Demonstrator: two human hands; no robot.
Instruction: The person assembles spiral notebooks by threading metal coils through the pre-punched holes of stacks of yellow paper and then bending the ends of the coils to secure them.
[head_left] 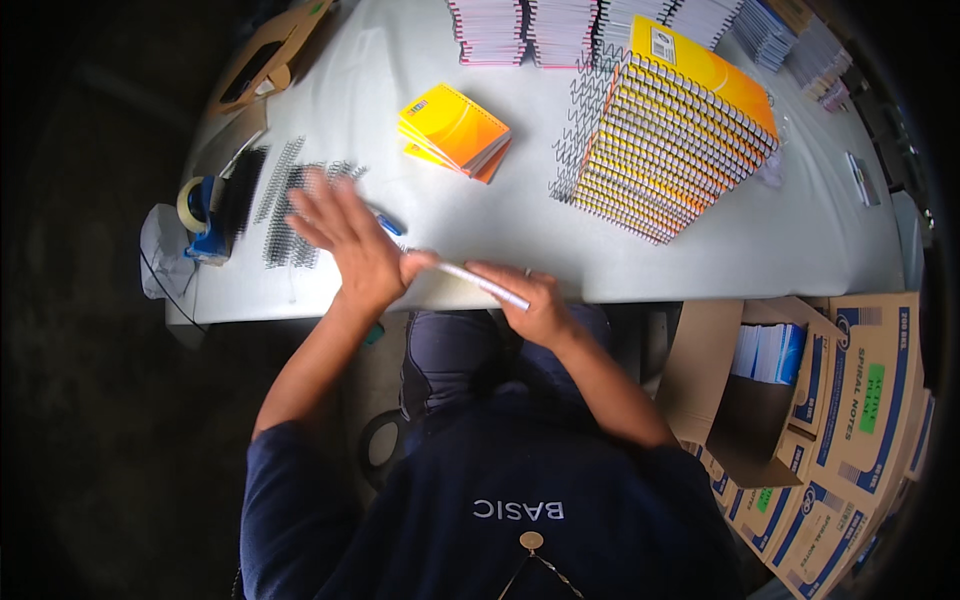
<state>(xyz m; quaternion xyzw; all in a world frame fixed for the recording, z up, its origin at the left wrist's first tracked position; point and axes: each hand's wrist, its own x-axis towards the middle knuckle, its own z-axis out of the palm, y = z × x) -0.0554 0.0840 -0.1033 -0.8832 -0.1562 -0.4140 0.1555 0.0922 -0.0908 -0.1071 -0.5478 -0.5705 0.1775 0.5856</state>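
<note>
My right hand (530,303) grips a thin notepad (488,284), seen edge-on as a white strip just past the table's near edge. My left hand (350,242) is slightly blurred and spread open; its thumb comes up to the pad's left end, and I cannot tell whether it touches. Beyond that hand lie rows of dark wire spirals (290,235) and a small blue object (389,224), perhaps a pen. Farther out sits a small stack of yellow-orange pads (455,128) without visible coils. To its right rises a tall stack of spiral notebooks (690,135) with yellow covers.
A blue tape dispenser (208,225) stands at the table's left edge, near an open cardboard piece (268,60). More paper stacks (560,35) line the far side. An open carton (700,370) with blue-covered books (770,353) and stacked boxes (860,400) stand at the right.
</note>
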